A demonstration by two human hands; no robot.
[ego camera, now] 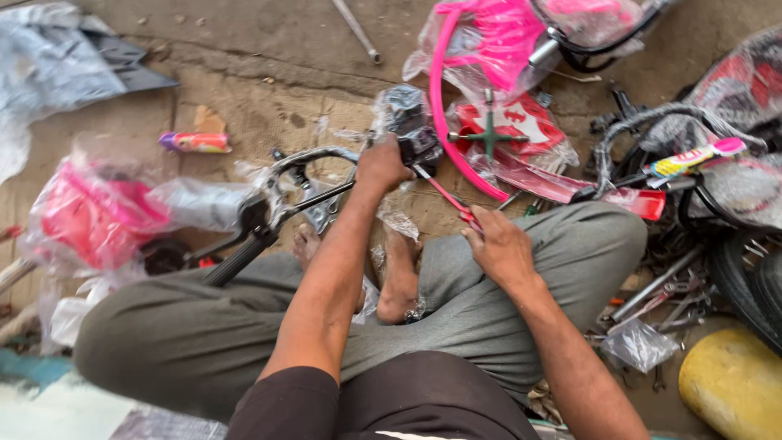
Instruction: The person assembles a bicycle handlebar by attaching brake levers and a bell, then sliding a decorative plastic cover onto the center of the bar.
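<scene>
Floor: I sit cross-legged mid-floor, parts all around | handlebar lies across my shins, kept steady there | left hand clenched around its black fitting | right hand grips a red screwdriver, tip at the fitting.

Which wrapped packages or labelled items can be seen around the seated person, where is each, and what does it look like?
Pink part in clear plastic wrap: ground, far left; bulky, crumpled.
Small labelled tube: ground, upper left; lying flat, orange with purple end.
Pink bicycle parts in clear bag: top centre-right.
Red and white label sheet: under the green cross wrench.
Yellow and pink labelled tube: right, on wrapped parts.
Small clear bag: lower right.
</scene>
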